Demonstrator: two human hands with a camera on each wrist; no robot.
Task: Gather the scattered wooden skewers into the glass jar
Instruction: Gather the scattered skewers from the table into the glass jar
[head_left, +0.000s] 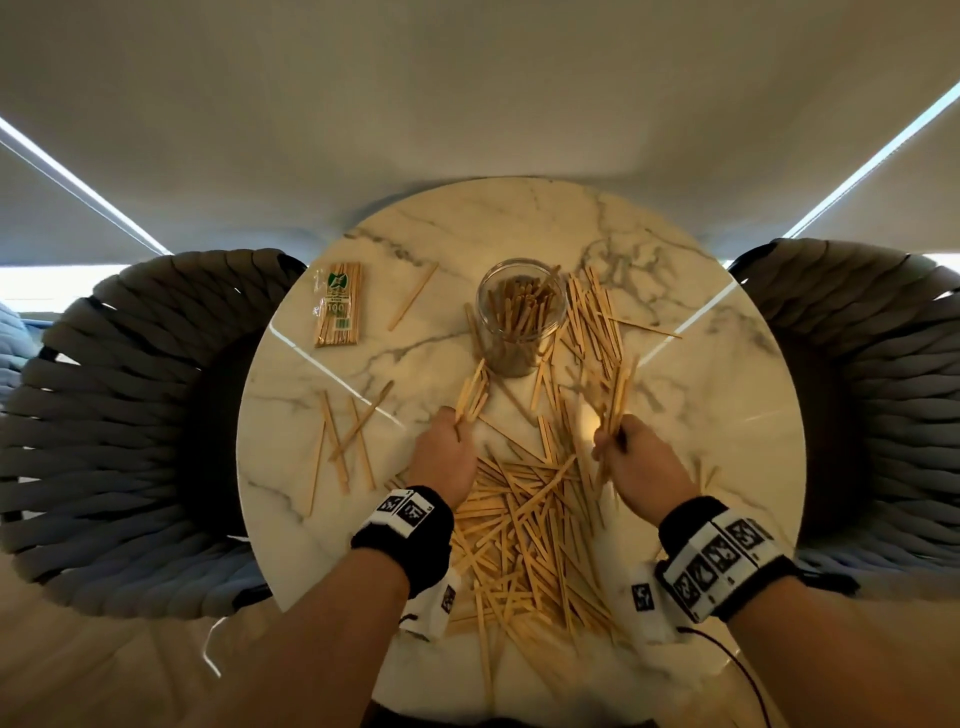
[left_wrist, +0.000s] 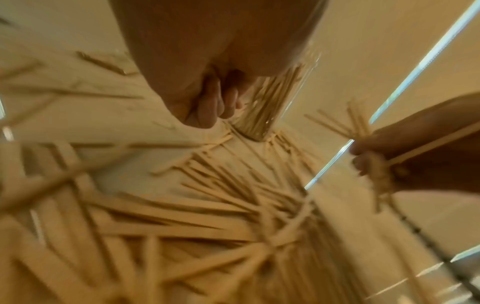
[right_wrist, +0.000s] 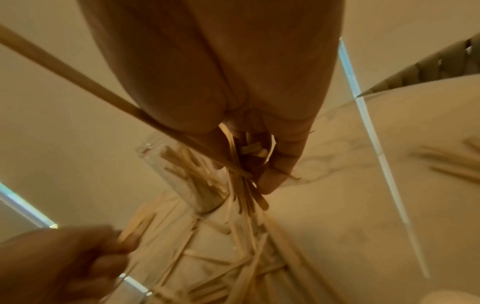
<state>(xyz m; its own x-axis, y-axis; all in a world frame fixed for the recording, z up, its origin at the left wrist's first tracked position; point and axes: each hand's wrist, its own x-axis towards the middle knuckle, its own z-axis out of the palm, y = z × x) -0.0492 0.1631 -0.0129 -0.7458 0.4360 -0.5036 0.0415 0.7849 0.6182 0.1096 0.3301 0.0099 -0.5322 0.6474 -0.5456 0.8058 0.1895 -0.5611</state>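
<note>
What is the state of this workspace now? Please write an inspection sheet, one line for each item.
Surface: round marble table, glossy, with light reflections.
Job's things: glass jar upright at centre, already holding many skewers; big loose skewer pile between the wrists; more skewers right of the jar; a few scattered at left.
Clutter: skewer packet, at far left of the table.
Hands: left hand grips a small bundle; right hand grips a bundle; both near the jar.
Cables: thin black cable from the right wrist band; a white cord at lower left.
Surroundings: woven chairs left and right; light wall behind.
</note>
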